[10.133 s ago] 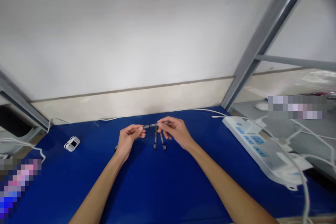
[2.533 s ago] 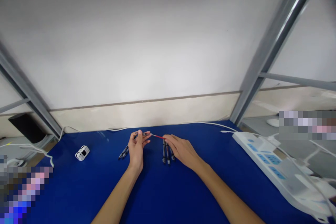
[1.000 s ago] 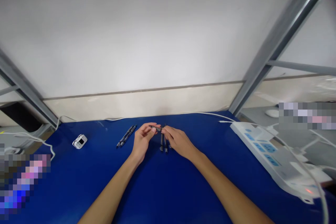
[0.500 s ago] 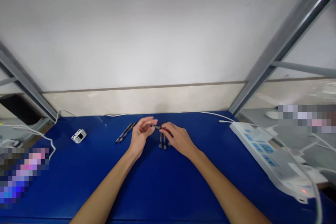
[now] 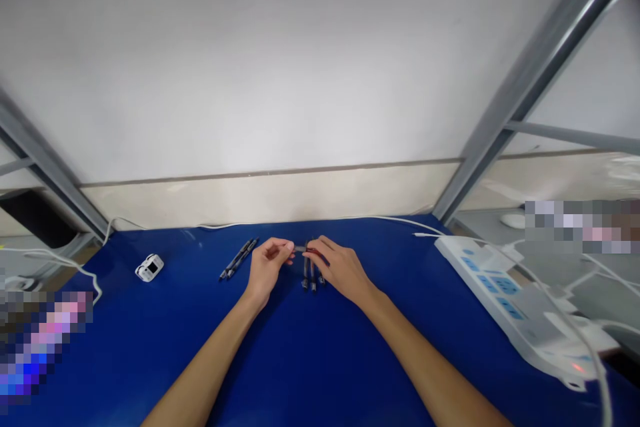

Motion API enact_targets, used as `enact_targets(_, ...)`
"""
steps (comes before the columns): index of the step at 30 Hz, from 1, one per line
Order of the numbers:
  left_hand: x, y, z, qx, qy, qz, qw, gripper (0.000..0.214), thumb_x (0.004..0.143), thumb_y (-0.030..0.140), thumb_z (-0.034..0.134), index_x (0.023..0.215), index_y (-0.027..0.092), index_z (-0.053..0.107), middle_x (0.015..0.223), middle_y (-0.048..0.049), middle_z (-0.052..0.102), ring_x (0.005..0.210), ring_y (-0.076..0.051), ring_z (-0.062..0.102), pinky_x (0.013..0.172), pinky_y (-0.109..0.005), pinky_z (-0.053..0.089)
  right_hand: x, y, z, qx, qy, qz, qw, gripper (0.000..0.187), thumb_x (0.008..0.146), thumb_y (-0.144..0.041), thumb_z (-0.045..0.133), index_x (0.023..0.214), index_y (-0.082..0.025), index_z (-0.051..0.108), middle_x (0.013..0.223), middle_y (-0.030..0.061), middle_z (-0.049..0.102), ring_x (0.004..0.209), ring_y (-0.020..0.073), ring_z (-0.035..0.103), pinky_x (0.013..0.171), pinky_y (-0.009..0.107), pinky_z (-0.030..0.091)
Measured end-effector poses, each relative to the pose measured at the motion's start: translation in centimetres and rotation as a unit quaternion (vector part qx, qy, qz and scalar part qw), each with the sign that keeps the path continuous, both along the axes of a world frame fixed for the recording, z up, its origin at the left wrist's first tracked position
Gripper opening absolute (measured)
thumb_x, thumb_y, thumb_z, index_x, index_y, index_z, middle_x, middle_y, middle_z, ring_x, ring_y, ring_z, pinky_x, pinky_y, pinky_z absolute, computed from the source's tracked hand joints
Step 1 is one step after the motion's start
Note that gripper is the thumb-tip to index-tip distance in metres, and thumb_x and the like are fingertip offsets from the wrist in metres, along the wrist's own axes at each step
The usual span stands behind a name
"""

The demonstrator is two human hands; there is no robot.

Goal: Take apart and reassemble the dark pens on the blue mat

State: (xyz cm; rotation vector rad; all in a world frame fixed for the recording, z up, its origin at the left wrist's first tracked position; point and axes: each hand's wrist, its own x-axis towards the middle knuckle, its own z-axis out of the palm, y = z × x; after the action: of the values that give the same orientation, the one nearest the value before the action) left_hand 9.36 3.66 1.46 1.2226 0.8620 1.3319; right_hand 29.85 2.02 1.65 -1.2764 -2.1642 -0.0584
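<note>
A dark pen (image 5: pixel 301 249) with a reddish part lies level between my two hands, just above the table. My left hand (image 5: pixel 271 264) is closed, thumb and fingertips pinching the pen's left end. My right hand (image 5: pixel 341 268) grips the other end, its fingers wrapped around it and partly hiding it. Below the held pen, several dark pens (image 5: pixel 313 278) lie side by side on the blue table (image 5: pixel 300 360), their far ends covered by my right hand. To the left of my left hand, two more pens (image 5: pixel 239 259) rest slanted together.
A small white device (image 5: pixel 149 267) with a dark screen sits at the left. On the right lies a white power strip (image 5: pixel 505 300) with blue sockets and a lit red light. White cables (image 5: pixel 400 218) run along the back edge by the wall. Grey metal posts (image 5: pixel 480 160) flank the table.
My left fingers, spread before, have closed in a pinch on the pen's left end. My right hand keeps its grip on the pen. The view has shifted slightly.
</note>
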Motion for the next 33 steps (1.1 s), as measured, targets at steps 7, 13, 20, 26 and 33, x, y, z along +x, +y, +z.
enact_targets(7,0.0,0.3,-0.2,-0.001,-0.003,-0.015,1.0,0.042,0.081,0.046,0.081,0.115,0.021,0.074,0.099,-0.0107,0.077,0.088,-0.023,0.072,0.081,-0.036,0.057,0.1,0.0,0.1,0.001,0.019,0.014,1.0,0.024,0.109,-0.041,0.046,0.11,-0.026,0.064,0.104,0.0051,0.07,0.085,0.0196,0.069,0.073,0.029,0.05)
enact_targets(13,0.1,0.1,-0.3,0.039,-0.005,-0.016,0.999,0.04,0.079,0.04,0.084,0.114,0.023,0.074,0.116,-0.0097,0.075,0.106,-0.024,0.07,0.092,-0.034,0.055,0.2,0.1,0.2,0.009,0.02,0.015,1.0,0.023,0.109,-0.04,0.048,0.107,-0.026,0.065,0.101,0.0048,0.07,0.085,0.0193,0.069,0.072,0.028,0.049)
enact_targets(20,0.0,0.2,-0.3,0.042,0.021,-0.027,0.999,0.04,0.08,0.042,0.084,0.112,0.021,0.075,0.112,-0.0111,0.076,0.102,-0.024,0.071,0.087,-0.034,0.056,0.3,0.2,0.0,0.021,0.023,0.023,0.999,0.022,0.108,-0.04,0.051,0.107,-0.026,0.067,0.097,0.0042,0.072,0.08,0.0183,0.07,0.07,0.027,0.048)
enact_targets(26,0.1,0.5,-0.7,-0.004,0.005,-0.036,0.999,0.04,0.084,0.05,0.079,0.104,0.016,0.076,0.087,-0.0099,0.077,0.079,-0.021,0.072,0.073,-0.032,0.057,0.2,0.1,0.3,-0.009,0.064,0.033,0.997,0.02,0.107,-0.039,0.052,0.106,-0.026,0.068,0.098,0.0035,0.074,0.085,0.0192,0.071,0.075,0.028,0.049)
enact_targets(33,-1.4,1.7,-0.5,0.028,0.064,-0.112,0.991,0.035,0.084,0.047,0.079,0.102,0.017,0.078,0.086,-0.0096,0.079,0.077,-0.021,0.073,0.076,-0.033,0.059,0.0,-0.1,0.9,-0.098,0.159,0.069,0.98,0.019,0.103,-0.042,0.06,0.1,-0.027,0.072,0.093,0.0022,0.074,0.081,0.0196,0.068,0.074,0.03,0.048)
